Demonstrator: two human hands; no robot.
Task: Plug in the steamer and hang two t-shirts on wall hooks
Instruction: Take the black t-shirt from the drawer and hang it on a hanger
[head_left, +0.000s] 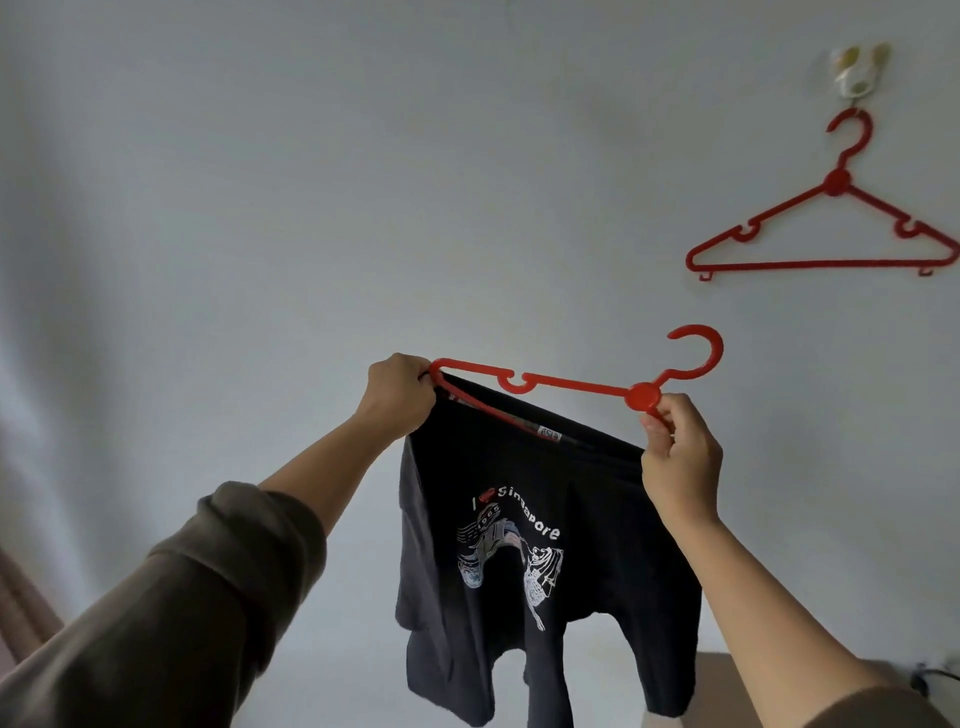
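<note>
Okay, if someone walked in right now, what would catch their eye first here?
Likely the black t-shirt with its white print, held up mid-frame on a red hanger: the left hand grips one end, the right hand the neck. Next, the empty red hanger on a wall hook, upper right.

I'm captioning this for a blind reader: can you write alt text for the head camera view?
Two hands, left and right, hold up a red hanger carrying a black printed t-shirt before a pale wall. At upper right, an empty red hanger hangs from a wall hook.
</note>
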